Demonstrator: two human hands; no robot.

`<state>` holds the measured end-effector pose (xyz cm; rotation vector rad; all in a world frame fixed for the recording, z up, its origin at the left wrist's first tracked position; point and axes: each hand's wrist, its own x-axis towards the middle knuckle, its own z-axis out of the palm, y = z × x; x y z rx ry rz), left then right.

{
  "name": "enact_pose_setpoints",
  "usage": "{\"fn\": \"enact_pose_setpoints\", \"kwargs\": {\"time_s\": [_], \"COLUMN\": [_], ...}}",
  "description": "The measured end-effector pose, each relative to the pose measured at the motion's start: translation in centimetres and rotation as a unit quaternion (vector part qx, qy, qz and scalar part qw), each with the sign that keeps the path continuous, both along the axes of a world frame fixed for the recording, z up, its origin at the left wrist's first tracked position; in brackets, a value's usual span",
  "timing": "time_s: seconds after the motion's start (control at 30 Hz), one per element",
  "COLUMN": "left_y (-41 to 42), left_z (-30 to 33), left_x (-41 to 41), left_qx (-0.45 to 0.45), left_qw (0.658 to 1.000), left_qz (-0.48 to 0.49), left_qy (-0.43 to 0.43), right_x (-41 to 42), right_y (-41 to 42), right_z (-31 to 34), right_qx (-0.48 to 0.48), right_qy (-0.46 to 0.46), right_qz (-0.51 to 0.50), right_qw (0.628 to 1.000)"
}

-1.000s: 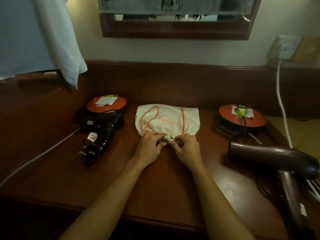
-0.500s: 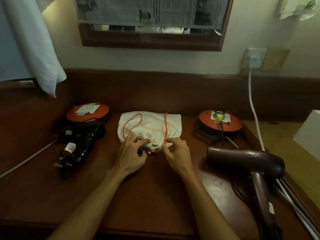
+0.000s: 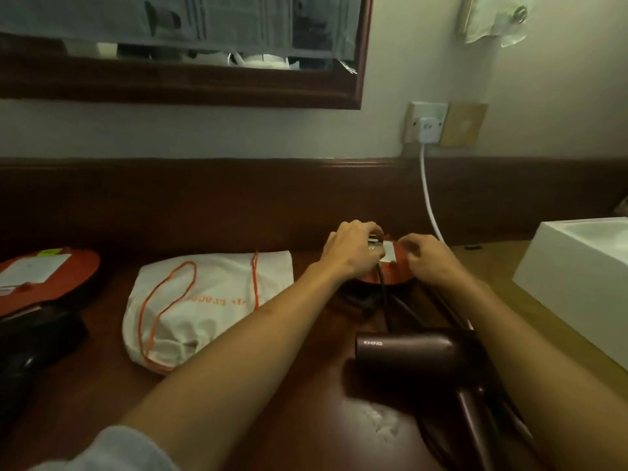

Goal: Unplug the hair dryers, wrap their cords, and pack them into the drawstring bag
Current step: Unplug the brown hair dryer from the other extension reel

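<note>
A cream drawstring bag [image 3: 210, 300] with orange cords lies flat on the wooden counter. A dark maroon hair dryer [image 3: 407, 355] lies at the front right, its black cord running up to an orange cable reel [image 3: 377, 278] behind it. My left hand [image 3: 353, 248] is closed around the dryer's plug on top of that reel. My right hand [image 3: 424, 258] rests on the reel beside the plug, fingers curled. A black hair dryer [image 3: 30, 348] lies at the far left, partly cut off by the frame edge.
A second orange reel [image 3: 47, 277] sits at the far left. A white cable [image 3: 428, 195] runs from the wall socket [image 3: 429, 125] down behind the right reel. A white basin [image 3: 577, 277] stands at the right. A framed mirror [image 3: 183, 49] hangs above.
Both hands have left the mouth of the drawstring bag and moved right to the orange reel, where the left hand now grips the plug. The view has shifted right and closer.
</note>
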<state>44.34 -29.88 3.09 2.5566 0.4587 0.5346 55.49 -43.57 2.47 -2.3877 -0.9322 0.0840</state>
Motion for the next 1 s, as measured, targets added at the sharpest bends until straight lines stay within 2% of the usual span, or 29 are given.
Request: {"fn": "enact_pose_setpoints", "kwargs": {"time_s": [0.1, 0.17, 0.37, 0.5, 0.57, 0.73, 0.87, 1.0], "left_y": [1.2, 1.7, 2.3, 2.5, 3.1, 4.8, 5.0, 5.1], "left_z": [-2.1, -4.5, -7.8, -7.3, -6.4, -6.3, -8.2, -8.4], "left_x": [2.6, 2.9, 3.2, 3.0, 2.6, 0.7, 0.4, 0.7], "left_qx": [0.021, 0.034, 0.056, 0.052, 0.026, -0.145, -0.142, -0.137], "left_qw": [0.997, 0.996, 0.998, 0.999, 0.999, 0.985, 0.987, 0.988], "left_qz": [0.007, 0.000, 0.009, -0.001, -0.024, -0.094, -0.074, -0.071], "left_qy": [0.070, 0.081, -0.002, 0.013, 0.027, 0.007, 0.023, 0.010], "right_x": [2.9, 4.4, 5.7, 5.8, 5.4, 3.2, 1.7, 0.8], "right_y": [1.3, 2.0, 2.6, 2.9, 3.0, 4.4, 6.7, 8.2], "right_z": [-1.1, -2.2, -2.7, -2.2, -2.0, -0.8, -0.6, -1.5], "right_qx": [-0.032, -0.067, -0.145, -0.171, -0.153, -0.089, -0.153, -0.160], "right_qy": [0.035, 0.028, 0.009, -0.003, 0.012, 0.040, -0.026, -0.085], "right_qz": [0.025, 0.037, 0.065, 0.045, 0.031, 0.026, -0.015, -0.048], "right_qw": [0.999, 0.997, 0.987, 0.984, 0.988, 0.995, 0.988, 0.982]}}
